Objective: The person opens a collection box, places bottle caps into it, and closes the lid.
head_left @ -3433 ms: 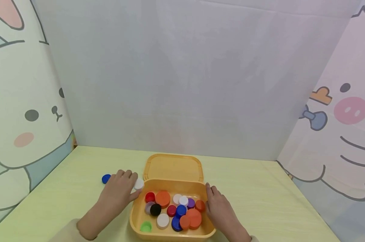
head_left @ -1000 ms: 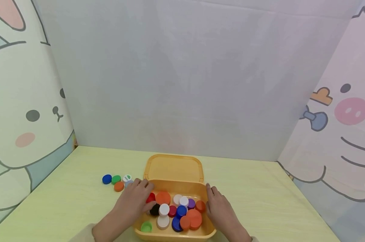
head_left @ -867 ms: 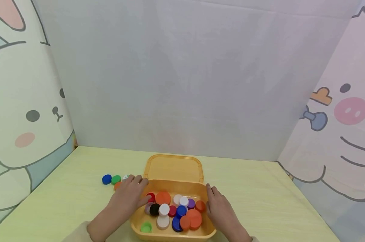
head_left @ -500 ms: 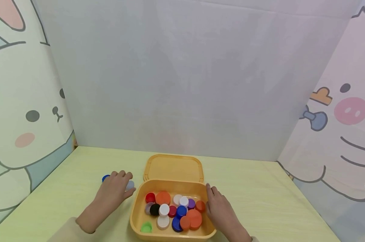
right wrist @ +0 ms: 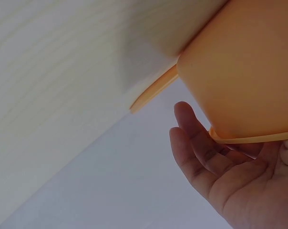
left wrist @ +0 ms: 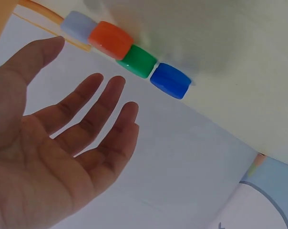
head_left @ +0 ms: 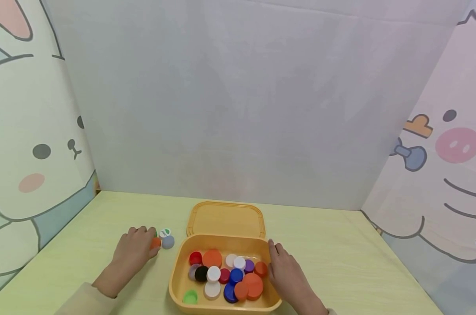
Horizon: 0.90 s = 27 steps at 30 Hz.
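Note:
My left hand [head_left: 133, 249] is over a small row of bottle caps on the table left of the box. Its fingers are spread and loosely bent, holding nothing. Beside them in the left wrist view lie a pale blue cap [left wrist: 78, 26], an orange cap [left wrist: 110, 40], a green cap [left wrist: 137, 62] and a blue cap [left wrist: 170, 81]. The head view also shows a white cap with green print [head_left: 165, 232]; there my hand hides the blue one. My right hand [head_left: 288, 272] holds the right rim of the yellow plastic box [head_left: 226, 309], some fingers extending past its corner.
Inside the box lie many caps, among them a large orange cap [head_left: 255, 285], a black cap [head_left: 202, 273] and a light green cap [head_left: 190, 297]. Behind the box is its yellow lid [head_left: 226, 218], flat on the pale table [head_left: 320, 245]. A grey cloth [head_left: 230, 100] stands beyond.
A white cap that my left hand held now sits in the box. That hand then went back left, past the pale blue cap, to the orange and blue caps. My right hand stays put.

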Each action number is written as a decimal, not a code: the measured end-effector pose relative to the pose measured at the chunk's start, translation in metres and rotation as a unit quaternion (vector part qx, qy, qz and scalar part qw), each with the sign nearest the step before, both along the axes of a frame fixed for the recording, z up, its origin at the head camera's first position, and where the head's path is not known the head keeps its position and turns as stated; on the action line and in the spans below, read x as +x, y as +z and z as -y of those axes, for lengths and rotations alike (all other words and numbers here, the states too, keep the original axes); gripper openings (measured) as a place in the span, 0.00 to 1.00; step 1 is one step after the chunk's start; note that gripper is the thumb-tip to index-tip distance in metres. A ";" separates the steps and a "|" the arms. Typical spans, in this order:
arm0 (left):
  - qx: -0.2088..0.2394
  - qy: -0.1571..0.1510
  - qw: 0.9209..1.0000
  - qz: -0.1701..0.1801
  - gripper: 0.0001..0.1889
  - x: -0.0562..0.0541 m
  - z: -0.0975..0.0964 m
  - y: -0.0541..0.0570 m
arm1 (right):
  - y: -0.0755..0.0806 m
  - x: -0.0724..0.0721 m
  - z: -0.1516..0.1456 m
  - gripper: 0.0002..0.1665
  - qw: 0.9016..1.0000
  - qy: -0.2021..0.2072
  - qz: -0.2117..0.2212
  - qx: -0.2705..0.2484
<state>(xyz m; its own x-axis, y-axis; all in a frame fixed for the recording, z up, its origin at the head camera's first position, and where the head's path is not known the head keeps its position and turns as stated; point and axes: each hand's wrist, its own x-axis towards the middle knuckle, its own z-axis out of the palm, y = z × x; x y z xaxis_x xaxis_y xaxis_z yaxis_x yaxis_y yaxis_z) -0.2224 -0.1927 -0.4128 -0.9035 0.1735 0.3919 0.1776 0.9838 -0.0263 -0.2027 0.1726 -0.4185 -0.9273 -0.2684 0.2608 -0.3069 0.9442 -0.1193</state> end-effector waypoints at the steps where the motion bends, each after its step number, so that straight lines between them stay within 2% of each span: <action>1: -0.001 0.001 1.000 0.002 0.17 0.000 0.001 -0.001 | 0.000 0.000 0.000 0.29 1.000 0.000 0.001 -0.001; 5: 0.004 0.007 1.000 0.022 0.20 -0.003 0.005 -0.007 | 0.001 0.000 0.000 0.29 1.000 0.000 0.005 -0.002; 12: 0.014 0.010 0.999 0.043 0.19 -0.007 0.009 -0.012 | 0.000 0.000 0.000 0.30 1.000 0.002 0.011 -0.005; 27: 0.024 0.007 0.999 0.042 0.17 -0.012 0.011 -0.020 | 0.000 0.001 0.000 0.29 1.000 0.001 0.000 -0.001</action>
